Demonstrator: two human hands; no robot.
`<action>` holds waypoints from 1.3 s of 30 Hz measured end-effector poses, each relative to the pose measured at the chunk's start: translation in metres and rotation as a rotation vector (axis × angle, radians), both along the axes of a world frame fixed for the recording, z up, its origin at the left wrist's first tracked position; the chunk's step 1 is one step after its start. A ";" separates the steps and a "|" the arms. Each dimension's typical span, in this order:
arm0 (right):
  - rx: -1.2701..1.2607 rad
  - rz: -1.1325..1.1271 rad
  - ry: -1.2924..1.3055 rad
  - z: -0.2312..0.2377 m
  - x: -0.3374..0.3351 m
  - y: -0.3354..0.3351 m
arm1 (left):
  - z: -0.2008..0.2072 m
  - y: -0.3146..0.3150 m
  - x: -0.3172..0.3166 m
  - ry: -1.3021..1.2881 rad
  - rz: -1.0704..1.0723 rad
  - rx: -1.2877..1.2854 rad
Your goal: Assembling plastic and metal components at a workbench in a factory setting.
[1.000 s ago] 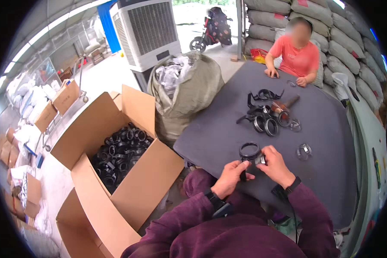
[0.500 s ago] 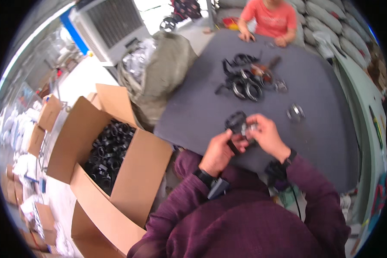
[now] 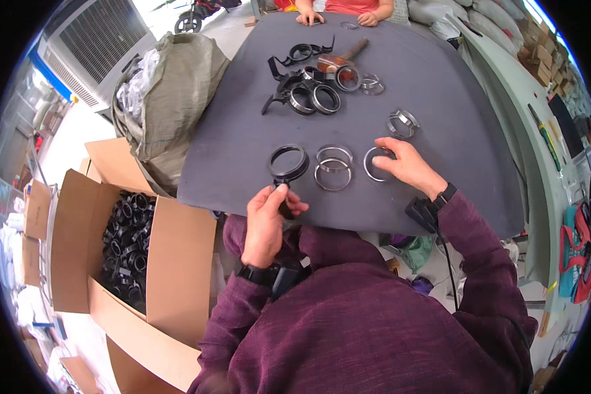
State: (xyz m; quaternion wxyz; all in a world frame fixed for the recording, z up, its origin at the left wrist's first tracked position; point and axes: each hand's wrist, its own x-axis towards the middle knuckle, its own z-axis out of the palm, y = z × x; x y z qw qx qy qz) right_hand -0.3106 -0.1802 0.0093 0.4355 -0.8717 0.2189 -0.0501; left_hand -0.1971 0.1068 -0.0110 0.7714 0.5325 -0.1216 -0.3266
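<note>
Beside the dark worktop (image 3: 243,141), on the person's left, stood an open brown cardboard box (image 3: 177,262) full of black rings, with a grey-green sack (image 3: 171,98) just behind it. At the worktop's near edge the left hand (image 3: 268,220) had its grip closed on the stem of a black ring clamp (image 3: 287,164) (its hoop lying flat beyond the fingers). Two metal rings (image 3: 333,167) lay just right of it. The right hand (image 3: 407,164) rested fingertips on another metal ring (image 3: 376,164), its grip loose.

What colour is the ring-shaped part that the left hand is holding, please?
Black: the ring-shaped part in the left hand shows clearly in the head view.
</note>
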 end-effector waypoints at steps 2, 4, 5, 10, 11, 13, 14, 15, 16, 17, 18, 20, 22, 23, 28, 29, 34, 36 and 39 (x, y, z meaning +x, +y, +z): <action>-0.419 0.162 0.030 0.002 -0.007 0.003 | 0.002 0.010 -0.005 -0.022 0.016 0.045; -0.479 0.140 0.130 0.001 -0.009 0.011 | 0.002 0.022 -0.009 -0.121 0.016 0.128; -0.562 0.153 0.154 0.002 -0.010 0.013 | 0.001 0.026 -0.012 -0.136 0.011 0.131; -0.533 0.195 0.158 0.011 -0.006 0.020 | -0.017 0.037 -0.019 -0.158 -0.022 0.175; -0.530 0.212 0.137 0.014 -0.006 0.023 | -0.022 0.038 -0.019 -0.167 -0.009 0.205; -0.650 0.255 -0.114 0.022 -0.010 0.031 | -0.031 0.040 -0.019 -0.159 0.005 0.243; -0.661 0.278 -0.185 0.029 -0.013 0.034 | -0.036 0.041 -0.019 -0.151 0.010 0.244; -0.758 0.327 -0.279 0.036 -0.016 0.037 | -0.040 0.042 -0.018 -0.152 0.000 0.244; -0.850 0.371 -0.376 0.043 -0.020 0.040 | -0.043 0.044 -0.018 -0.154 -0.014 0.247; -0.907 0.369 -0.421 0.049 -0.023 0.044 | -0.047 0.045 -0.018 -0.148 -0.016 0.254; -0.900 0.370 -0.437 0.054 -0.023 0.049 | -0.049 0.046 -0.017 -0.140 -0.026 0.246; -1.093 0.389 -0.521 0.062 -0.022 0.056 | -0.053 0.047 -0.015 -0.133 -0.043 0.236; -1.128 0.401 -0.583 0.069 -0.023 0.064 | -0.057 0.048 -0.013 -0.121 -0.078 0.170; -1.164 0.415 -0.645 0.071 -0.023 0.067 | -0.059 0.049 -0.011 -0.117 -0.082 0.171; -1.187 0.424 -0.595 0.079 -0.018 0.082 | -0.062 0.050 -0.006 -0.107 -0.117 0.117; -1.174 0.419 -0.544 0.080 -0.017 0.083 | -0.061 0.050 -0.005 -0.106 -0.139 0.128; -0.925 0.539 -0.469 0.074 -0.001 0.084 | -0.057 0.050 -0.003 -0.102 -0.163 0.134; -0.780 0.628 -0.452 0.064 0.016 0.090 | -0.056 0.050 -0.002 -0.115 -0.151 0.165; -0.593 0.747 -0.262 0.046 0.044 0.101 | -0.055 0.049 -0.001 -0.084 -0.136 0.187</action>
